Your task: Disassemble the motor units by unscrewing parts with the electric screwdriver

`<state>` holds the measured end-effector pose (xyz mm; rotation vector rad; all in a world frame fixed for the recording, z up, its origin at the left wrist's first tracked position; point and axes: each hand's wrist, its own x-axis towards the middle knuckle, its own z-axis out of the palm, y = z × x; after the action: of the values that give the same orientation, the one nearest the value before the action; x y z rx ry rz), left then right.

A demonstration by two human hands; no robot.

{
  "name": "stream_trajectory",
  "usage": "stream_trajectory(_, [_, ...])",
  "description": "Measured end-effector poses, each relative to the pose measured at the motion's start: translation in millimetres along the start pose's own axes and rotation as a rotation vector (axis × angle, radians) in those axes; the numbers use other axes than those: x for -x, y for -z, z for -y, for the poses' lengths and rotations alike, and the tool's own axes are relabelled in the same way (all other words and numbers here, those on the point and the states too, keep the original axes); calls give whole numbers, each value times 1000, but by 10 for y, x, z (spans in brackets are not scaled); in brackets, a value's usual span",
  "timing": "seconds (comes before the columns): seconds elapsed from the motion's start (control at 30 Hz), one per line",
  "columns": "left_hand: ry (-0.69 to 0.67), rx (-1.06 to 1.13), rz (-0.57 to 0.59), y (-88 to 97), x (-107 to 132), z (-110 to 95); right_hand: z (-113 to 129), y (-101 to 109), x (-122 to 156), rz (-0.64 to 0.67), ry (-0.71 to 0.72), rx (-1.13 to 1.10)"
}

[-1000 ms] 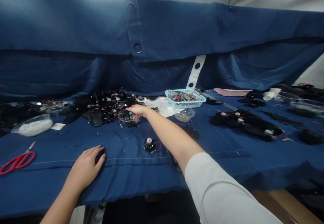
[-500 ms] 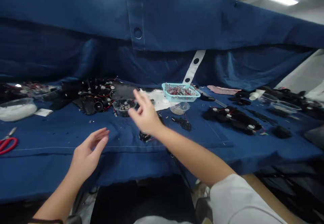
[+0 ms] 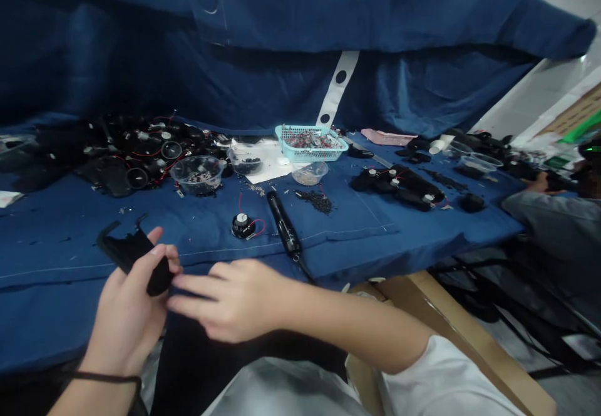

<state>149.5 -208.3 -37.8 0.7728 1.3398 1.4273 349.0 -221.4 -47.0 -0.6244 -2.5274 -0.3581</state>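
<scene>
My left hand is closed around a black plastic housing with two curved prongs at its upper end. My right hand is just beside its lower end, fingers stretched out and parted; whether the fingertips touch the housing I cannot tell. Past my hands, on the blue cloth, sits a small round speaker with a red wire. To its right lies a black electric screwdriver with a cord running toward me.
Clear bowls of small parts stand beside a heap of black housings and speakers. Farther back is a light-blue basket. Black screws lie loose at centre. At far right is a person's sleeve.
My left hand, empty before, now holds the black housing. My right hand has come back from above the parts bowls to beside my left hand. The view has shifted, uncovering the speaker and screwdriver.
</scene>
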Motion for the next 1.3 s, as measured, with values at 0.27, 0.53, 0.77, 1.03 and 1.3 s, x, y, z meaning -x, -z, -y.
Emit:
stream_trajectory(0.27, [-770, -1262, 503, 110, -1016, 28, -1294, 344, 101, 392, -555, 21])
stream_trajectory(0.53, [-1037, -1297, 746, -279, -1193, 64, -1548, 325, 586, 471, -195, -102])
stream_trajectory(0.77, [-1047, -1276, 787, -188, -1239, 29, -1613, 249, 907, 132, -210, -270])
stream_trajectory(1.03, [-1118, -1273, 755, -202, -1180, 63, -1462, 360, 612, -766, -701, -586])
stream_trajectory(1.3, [-1113, -1249, 841, -292, -1235, 131, -1535, 273, 314, -896, -914, -776])
